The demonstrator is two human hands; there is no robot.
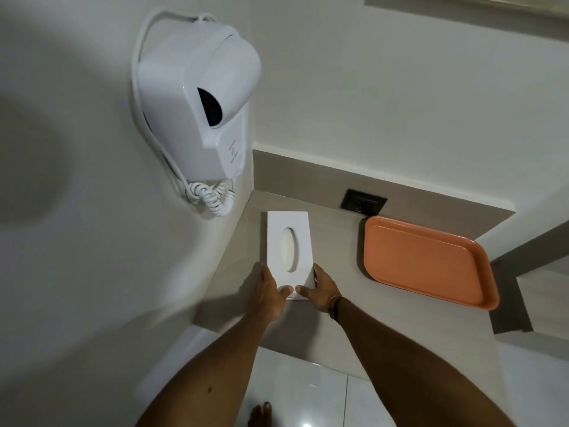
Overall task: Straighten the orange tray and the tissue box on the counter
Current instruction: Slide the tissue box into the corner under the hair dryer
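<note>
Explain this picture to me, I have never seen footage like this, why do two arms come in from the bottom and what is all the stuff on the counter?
There is no machine here. A person wears a wide-angle camera on the head, looking forward and down, so the arms are the person's own. The left hand and right hand grip the near end of a white rectangular tissue box with an oval slot, one hand on each side; it lies flat on the beige counter. To its right lies an empty orange plastic tray, untouched and angled differently from the box. A dark wall socket sits behind it, and a white wall-mounted hair dryer with a coiled cord hangs at the left.
</note>
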